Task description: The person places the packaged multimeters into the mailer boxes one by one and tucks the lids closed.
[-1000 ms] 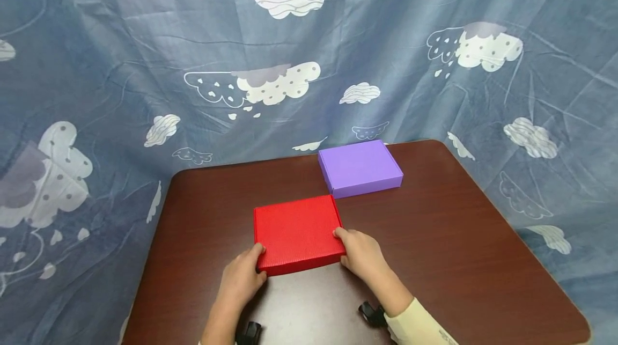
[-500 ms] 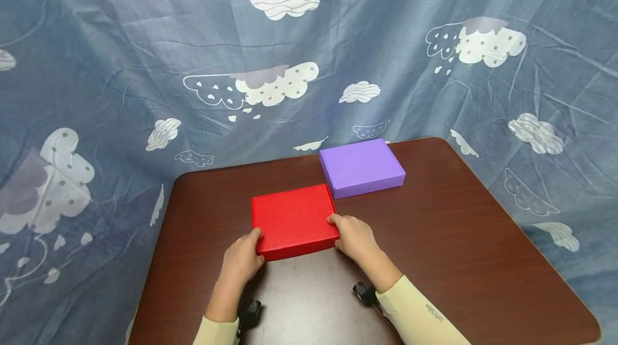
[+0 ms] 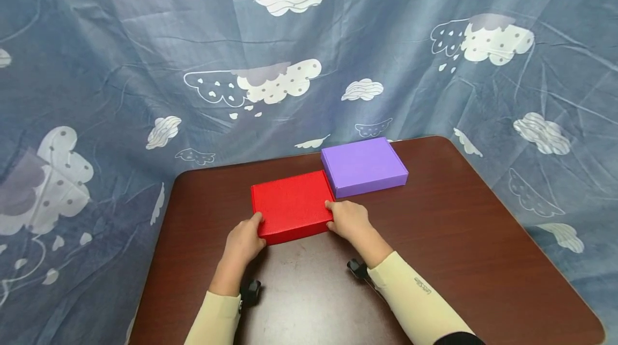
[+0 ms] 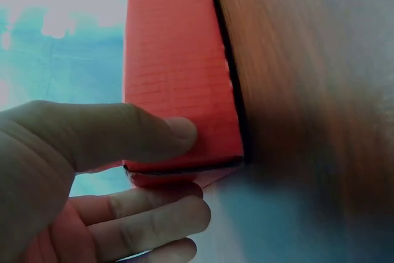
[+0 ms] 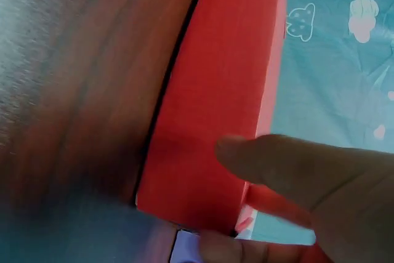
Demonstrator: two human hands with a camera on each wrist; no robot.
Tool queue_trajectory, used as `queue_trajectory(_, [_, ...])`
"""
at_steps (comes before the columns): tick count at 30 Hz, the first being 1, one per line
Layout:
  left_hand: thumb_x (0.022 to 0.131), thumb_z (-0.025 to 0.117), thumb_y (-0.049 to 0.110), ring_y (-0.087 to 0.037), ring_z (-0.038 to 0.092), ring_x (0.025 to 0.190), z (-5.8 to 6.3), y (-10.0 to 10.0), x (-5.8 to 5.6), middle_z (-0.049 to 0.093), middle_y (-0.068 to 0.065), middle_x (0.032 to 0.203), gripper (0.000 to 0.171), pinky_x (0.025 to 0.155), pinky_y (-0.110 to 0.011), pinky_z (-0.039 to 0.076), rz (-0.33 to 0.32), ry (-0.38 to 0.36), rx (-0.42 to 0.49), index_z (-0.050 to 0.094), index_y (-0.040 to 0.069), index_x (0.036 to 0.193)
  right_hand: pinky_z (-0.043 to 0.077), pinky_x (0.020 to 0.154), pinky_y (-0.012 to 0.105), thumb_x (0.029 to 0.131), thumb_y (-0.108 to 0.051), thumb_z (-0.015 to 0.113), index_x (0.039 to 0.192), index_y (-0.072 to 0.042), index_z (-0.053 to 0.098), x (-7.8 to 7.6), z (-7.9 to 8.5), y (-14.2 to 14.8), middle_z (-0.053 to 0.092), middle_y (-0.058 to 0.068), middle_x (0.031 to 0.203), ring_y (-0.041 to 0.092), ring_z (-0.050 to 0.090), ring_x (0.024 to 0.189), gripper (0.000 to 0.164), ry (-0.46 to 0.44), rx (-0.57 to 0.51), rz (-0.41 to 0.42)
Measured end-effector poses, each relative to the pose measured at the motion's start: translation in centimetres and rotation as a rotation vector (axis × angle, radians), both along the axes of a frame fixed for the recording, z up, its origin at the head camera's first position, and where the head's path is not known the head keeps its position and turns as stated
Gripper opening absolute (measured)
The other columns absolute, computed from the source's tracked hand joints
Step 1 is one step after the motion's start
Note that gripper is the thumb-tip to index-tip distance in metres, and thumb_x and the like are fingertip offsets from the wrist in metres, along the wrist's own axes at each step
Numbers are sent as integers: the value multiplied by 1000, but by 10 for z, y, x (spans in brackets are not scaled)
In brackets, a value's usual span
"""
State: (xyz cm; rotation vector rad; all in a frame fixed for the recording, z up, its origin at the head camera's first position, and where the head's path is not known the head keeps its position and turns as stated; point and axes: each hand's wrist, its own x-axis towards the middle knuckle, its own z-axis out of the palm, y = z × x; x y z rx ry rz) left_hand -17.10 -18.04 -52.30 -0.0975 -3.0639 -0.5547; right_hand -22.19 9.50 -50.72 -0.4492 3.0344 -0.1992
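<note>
A flat red cardboard box [image 3: 292, 203] lies on the brown table, its lid shut. My left hand [image 3: 244, 239] grips its near left corner; in the left wrist view the thumb presses the box's long front side [image 4: 175, 60] and the fingers curl at its end. At the near right corner my right hand [image 3: 350, 220] pinches the same box, with the thumb against the front side [image 5: 212, 90] in the right wrist view. A purple box [image 3: 364, 163] of similar shape sits just right of and behind the red one; whether they touch I cannot tell.
The brown table [image 3: 463, 237] extends to the right and toward me. A blue curtain [image 3: 212, 28] with white clouds hangs behind and along both sides of it. Each wrist carries a small black camera.
Both hands have moved the red box away from me, toward the back of the table and alongside the purple box's left side. The purple box has stayed in place.
</note>
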Motion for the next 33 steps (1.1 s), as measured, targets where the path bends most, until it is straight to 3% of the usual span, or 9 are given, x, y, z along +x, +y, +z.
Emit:
queue_trajectory(4, [75, 85, 4, -27, 67, 76, 1, 1, -13, 72, -12, 89, 42, 65, -42, 54, 4, -13, -7, 62, 8, 110, 57, 59, 48, 88, -37, 82, 145, -13, 64, -8, 3, -8, 77, 17, 104, 30, 75, 92, 64, -20, 77, 1])
queue_trajectory(9, [77, 83, 3, -28, 67, 77, 3, 1, -28, 72, -13, 89, 40, 66, -43, 54, 2, -28, -18, 61, 7, 111, 58, 62, 48, 89, -39, 80, 145, -10, 63, -22, 2, -14, 77, 18, 104, 31, 75, 94, 65, -11, 86, -15])
queue_trajectory(16, [79, 84, 4, -27, 68, 80, 4, 2, -45, 72, -13, 91, 39, 70, -43, 56, 11, -52, -24, 60, 8, 110, 59, 69, 51, 93, -38, 76, 151, -16, 57, -42, 2, -12, 74, 21, 122, 33, 74, 104, 66, -84, 43, -51])
queue_trajectory(24, [81, 81, 3, -30, 69, 85, 5, 4, -69, 73, -15, 96, 38, 76, -44, 58, -3, -64, -38, 60, 7, 114, 58, 72, 50, 94, -34, 73, 154, -16, 53, -59, 1, -9, 73, 21, 124, 33, 72, 102, 66, -121, -4, -82])
queue_trajectory(33, [83, 80, 3, -31, 69, 90, 10, 5, -89, 73, -16, 100, 39, 81, -44, 58, -24, -83, -53, 61, 6, 117, 58, 81, 54, 97, -33, 69, 158, -17, 47, -71, 3, -6, 67, 23, 136, 37, 69, 112, 67, -168, -31, -109])
